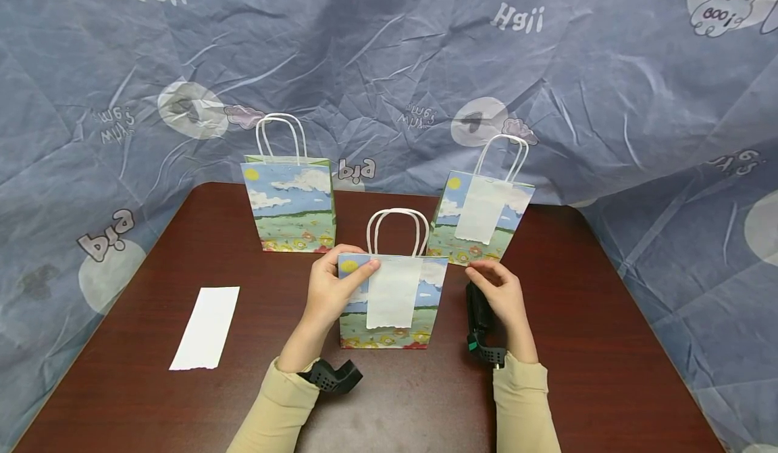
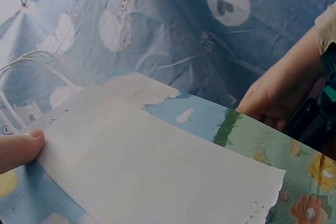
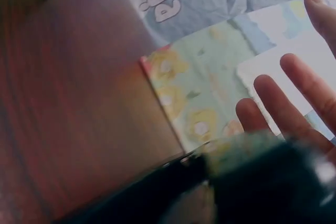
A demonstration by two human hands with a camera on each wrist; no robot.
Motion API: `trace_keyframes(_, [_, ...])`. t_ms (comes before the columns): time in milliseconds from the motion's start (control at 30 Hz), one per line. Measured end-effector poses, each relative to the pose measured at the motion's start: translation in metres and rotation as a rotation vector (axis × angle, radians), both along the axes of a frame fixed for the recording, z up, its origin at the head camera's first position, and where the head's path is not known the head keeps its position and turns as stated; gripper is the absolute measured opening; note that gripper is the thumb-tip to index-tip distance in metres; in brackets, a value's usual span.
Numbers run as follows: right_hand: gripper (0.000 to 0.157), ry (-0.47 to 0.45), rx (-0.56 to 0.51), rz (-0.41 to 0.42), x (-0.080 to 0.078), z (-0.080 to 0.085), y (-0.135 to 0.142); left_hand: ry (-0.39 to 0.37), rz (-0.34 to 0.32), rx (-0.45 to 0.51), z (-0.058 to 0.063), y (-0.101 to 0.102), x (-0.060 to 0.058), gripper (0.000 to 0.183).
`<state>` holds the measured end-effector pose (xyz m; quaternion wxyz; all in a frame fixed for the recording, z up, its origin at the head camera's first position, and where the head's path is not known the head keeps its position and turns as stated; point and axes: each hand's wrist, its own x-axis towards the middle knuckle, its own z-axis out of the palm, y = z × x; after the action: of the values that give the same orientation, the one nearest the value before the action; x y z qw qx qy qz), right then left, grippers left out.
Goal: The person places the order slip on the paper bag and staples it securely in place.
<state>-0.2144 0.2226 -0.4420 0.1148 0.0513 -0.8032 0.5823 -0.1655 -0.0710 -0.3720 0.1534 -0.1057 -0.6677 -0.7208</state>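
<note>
Bag (image 1: 427,308), pinched near top by left hand (image 1: 328,287), beside empty right hand (image 1: 498,291), fingers (image 3: 310,85) apart. Risks skewing or peeling paper strip (image 1: 394,296) on lifting thumb (image 2: 23,148), if weakly stuck.

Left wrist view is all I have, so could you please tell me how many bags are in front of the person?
Observer: Three: the held bag in the left hand, plus a left rear bag and a right rear bag.
Operator: Thank you; does either rear bag show a white strip?
Observer: Only the right one, with its strip on the front.
Operator: Is there a loose strip anywhere?
Observer: Yes, a loose strip lies on the table, left of the held bag.
</note>
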Motion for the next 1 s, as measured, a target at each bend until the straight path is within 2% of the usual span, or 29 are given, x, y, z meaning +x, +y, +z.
trace_keyframes(233, [0.031, -0.013, 0.007, -0.023, -0.002, -0.009, 0.001, 0.007, 0.002, 0.003, 0.0, 0.0, 0.0, 0.015])
trace_keyframes(400, [0.032, 0.004, -0.024, -0.025, -0.005, -0.016, 0.003, 0.011, 0.002, 0.002, 0.0, 0.0, 0.0, 0.015])
trace_keyframes(667, [0.033, 0.046, -0.016, -0.089, -0.018, -0.047, 0.012, 0.008, 0.011, -0.002, 0.0, 0.0, 0.0, 0.016])
trace_keyframes(800, [0.037, 0.088, 0.016, -0.114, -0.02, -0.056, 0.015, 0.009, 0.008, 0.0, 0.0, 0.0, 0.0, 0.016])
trace_keyframes(1000, [0.042, -0.013, 0.048, -0.091, -0.021, -0.06, 0.016, 0.007, 0.012, -0.005, 0.0, 0.001, 0.0, 0.016])
